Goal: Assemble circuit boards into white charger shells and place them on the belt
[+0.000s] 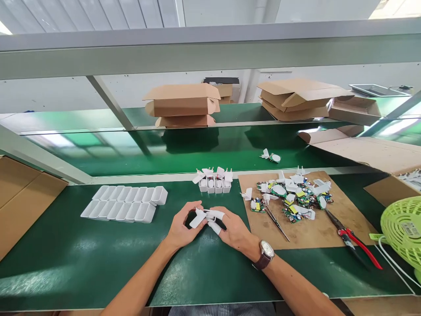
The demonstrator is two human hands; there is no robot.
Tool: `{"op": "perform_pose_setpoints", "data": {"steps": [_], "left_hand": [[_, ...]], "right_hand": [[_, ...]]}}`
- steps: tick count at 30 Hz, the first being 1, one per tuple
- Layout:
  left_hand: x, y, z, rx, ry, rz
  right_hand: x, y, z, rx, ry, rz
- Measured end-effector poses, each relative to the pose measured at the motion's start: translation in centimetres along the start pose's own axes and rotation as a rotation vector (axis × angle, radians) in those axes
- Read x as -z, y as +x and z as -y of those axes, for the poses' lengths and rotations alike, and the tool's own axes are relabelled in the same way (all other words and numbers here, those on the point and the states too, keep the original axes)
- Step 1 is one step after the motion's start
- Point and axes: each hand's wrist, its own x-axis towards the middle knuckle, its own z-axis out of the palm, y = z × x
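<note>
In the head view, holding a small white plastic part (198,218) between left hand (183,226) and right hand (234,228), with both clamped on it by the fingertips, low over the green tabletop (82,263). Wearing white finger covers (215,227) on the right hand and a watch (267,249) on the wrist behind it. Just beyond both hands, showing a row of filled white cases (215,185), topped with pronged white pieces. To the left of the left hand, showing two rows of white open cases (141,213), set side by side. To the right of the right hand, showing a brown sheet (315,240) under a heap of circuit boards (297,193), with tweezers (279,224) on the near side and red-handled pliers (351,239) farther right. Beyond the pliers, at the far right, showing a green fan (403,226). Well beyond both hands, showing cardboard boxes (186,106) on a shelf (237,112).
</note>
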Motion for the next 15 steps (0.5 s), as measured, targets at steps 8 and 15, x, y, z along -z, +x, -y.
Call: {"op": "perform_pose_setpoints", "data": {"steps": [8,15], "left_hand": [[0.04,0.51,-0.81,0.013,0.027,-0.002],[0.21,0.35,-0.35,0.003,0.029,0.024]], "right_hand": [[0.16,0.07,0.18,-0.032,-0.041,0.073],[0.6,0.57,0.15,-0.039,0.008,0.096]]}}
